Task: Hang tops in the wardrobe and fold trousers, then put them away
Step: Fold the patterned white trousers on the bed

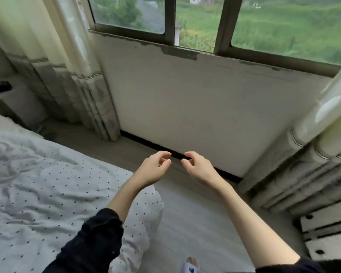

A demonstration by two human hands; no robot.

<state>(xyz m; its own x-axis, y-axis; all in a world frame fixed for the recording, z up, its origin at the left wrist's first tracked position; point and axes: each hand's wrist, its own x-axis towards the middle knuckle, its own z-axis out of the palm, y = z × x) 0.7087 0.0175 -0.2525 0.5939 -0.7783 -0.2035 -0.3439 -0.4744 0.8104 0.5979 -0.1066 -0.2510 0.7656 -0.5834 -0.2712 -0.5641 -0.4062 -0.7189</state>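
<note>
My left hand point(155, 168) and my right hand point(197, 167) are stretched out in front of me, side by side and a small gap apart, above the floor by the wall under the window. The fingers of both are loosely curled and hold nothing. Black sleeves are pushed up both forearms. No top, trousers or wardrobe shows in this view.
A bed with a white polka-dot cover point(47, 184) fills the left. Curtains hang at the left point(83, 91) and right point(321, 134) of the window point(195, 22). White drawers with black knobs point(327, 229) stand at the lower right. A grey nightstand point(14, 95) is far left.
</note>
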